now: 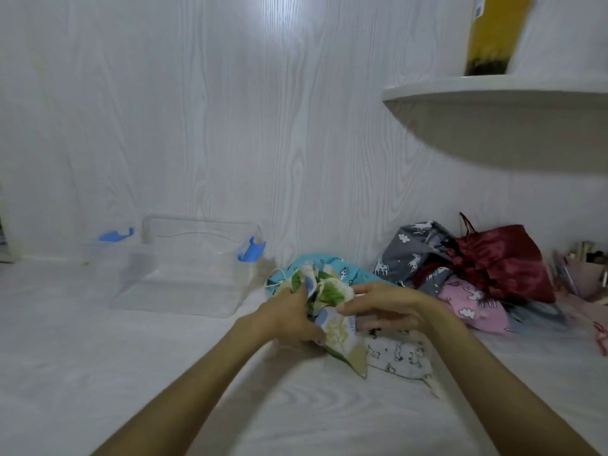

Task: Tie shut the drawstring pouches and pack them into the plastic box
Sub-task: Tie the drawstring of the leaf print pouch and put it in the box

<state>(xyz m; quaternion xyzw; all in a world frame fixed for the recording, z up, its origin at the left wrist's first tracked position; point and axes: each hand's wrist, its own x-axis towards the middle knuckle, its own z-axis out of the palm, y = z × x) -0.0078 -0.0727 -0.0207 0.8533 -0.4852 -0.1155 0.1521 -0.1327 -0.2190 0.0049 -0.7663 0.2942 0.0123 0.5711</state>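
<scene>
— Well, we've got the green pouch [332,311] pinched between left hand [289,315] and right hand [378,302], right of the plastic box [184,268].
— Cord's thin — we'd likely lose the knot if fingers slip.

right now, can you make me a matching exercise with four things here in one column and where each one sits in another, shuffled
Things
1. plastic box
2. green patterned pouch
3. dark red pouch
4. white pouch with small animals

Places
a. far right, on top of the pile of pouches
b. left, near the wall
c. held between left hand and right hand
d. flat on the surface under the right wrist

Pairs: 1-b, 2-c, 3-a, 4-d
</scene>
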